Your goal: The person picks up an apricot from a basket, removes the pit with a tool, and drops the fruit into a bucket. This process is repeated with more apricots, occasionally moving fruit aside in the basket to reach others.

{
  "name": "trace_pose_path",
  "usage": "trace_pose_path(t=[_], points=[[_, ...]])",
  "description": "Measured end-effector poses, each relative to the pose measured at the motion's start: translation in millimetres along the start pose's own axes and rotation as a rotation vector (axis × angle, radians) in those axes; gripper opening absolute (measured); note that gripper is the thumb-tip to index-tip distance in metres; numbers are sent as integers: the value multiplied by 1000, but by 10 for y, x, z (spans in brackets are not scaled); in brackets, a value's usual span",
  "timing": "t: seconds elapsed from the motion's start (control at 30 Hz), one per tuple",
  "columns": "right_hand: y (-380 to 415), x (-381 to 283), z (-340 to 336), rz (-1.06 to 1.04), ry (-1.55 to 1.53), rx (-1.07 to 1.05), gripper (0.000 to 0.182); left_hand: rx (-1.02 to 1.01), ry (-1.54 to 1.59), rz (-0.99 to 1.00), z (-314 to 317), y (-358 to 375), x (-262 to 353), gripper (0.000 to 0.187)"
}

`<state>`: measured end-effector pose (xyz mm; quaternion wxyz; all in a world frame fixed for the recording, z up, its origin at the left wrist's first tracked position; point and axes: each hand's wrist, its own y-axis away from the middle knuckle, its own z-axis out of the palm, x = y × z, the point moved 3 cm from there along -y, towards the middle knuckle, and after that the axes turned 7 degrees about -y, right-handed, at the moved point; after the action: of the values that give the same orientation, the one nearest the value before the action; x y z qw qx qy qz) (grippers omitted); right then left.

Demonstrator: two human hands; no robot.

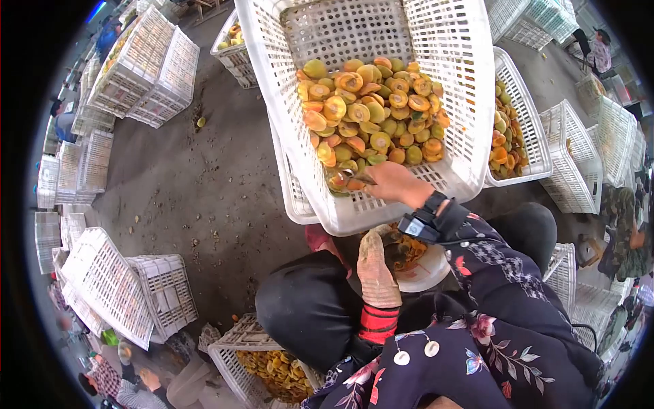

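Observation:
A white plastic crate point(334, 213) of halved apricots point(381, 112) tilts in front of me. At its near edge my right hand point(396, 184) is closed around a small metal tool point(361, 177) with a curved end, which touches the fruit. A cut apricot piece lies by the tool's tip. My left hand point(378, 269), in a dirty fabric glove with a red cuff, is below the crate, between my knees. Its fingers point away from me and look extended, with nothing visible in them. Beside it sits a white bucket point(429, 269) with orange fruit scraps, partly hidden by my right arm.
Another crate of apricots point(541, 160) stands to the right. A crate of orange pieces point(231, 351) is by my left knee. Stacked white crates point(146, 68) and tilted crates point(109, 286) line the left. Other people sit at the edges. Debris dots the floor point(204, 184).

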<state>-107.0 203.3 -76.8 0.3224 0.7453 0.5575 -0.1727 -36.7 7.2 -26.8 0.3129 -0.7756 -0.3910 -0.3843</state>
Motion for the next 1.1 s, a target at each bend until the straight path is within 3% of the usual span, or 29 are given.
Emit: trace_pose_path(t=[0.03,0.07,0.13,0.17,0.23,0.3,0.4,0.43,0.47,0.53,0.57,0.6,0.67,0.7,0.73,0.77,0.8,0.87,0.9,0.93,1.0,1.1], points=[[-86,-26,37,-61,-13,30,34,-60,189,-160,25,6,-57,33],[-155,-23,89,-121,-28,59,35,-58,188,-165,0,-37,-1,33],[-290,68,191,-102,10,18,36,-64,587,-539,-25,-94,63,35],[-338,91,215,-79,9,-36,38,-69,641,-620,-11,-92,50,38],[-368,139,223,-53,9,-87,40,-59,625,-568,53,-35,-44,39],[-320,147,173,-167,-98,-50,46,-49,609,-511,59,-26,-51,40],[-63,61,-41,-91,-193,-203,46,32,706,-566,64,-11,-44,43],[59,-3,-107,39,-305,-287,46,43,793,-648,72,6,-64,44],[184,-51,-161,41,-304,-285,46,54,878,-731,84,19,-91,45],[473,-135,-223,66,-589,-378,44,63,955,-780,182,22,-278,47],[655,-274,-317,224,-667,-440,37,9,737,-558,230,52,-378,48],[792,-354,-337,229,-671,-435,37,-44,518,-336,286,88,-441,48],[1056,-433,-312,325,-778,-429,30,-94,527,-340,343,92,-448,42],[1085,-275,-114,-57,-725,-224,29,-114,819,-542,325,59,-370,38],[1166,-325,-125,-167,-612,-32,31,-132,1109,-744,326,31,-261,35],[1316,-329,-158,-157,-491,90,32,-85,1076,-852,301,10,-170,38],[1482,-446,-269,-147,-370,212,33,-91,1073,-848,274,25,-113,38],[1772,-542,-228,-68,-351,232,29,-5,1065,-699,207,28,-26,37],[1918,-603,-199,-52,-279,213,27,46,787,-486,193,-5,-12,37],[2035,-670,-164,-39,-198,181,27,37,786,-479,199,18,-14,37],[2182,-688,-55,34,-105,137,26,-98,1214,-688,198,2,96,37],[2278,-680,-13,19,-90,205,24,-145,1249,-734,192,8,159,35]])
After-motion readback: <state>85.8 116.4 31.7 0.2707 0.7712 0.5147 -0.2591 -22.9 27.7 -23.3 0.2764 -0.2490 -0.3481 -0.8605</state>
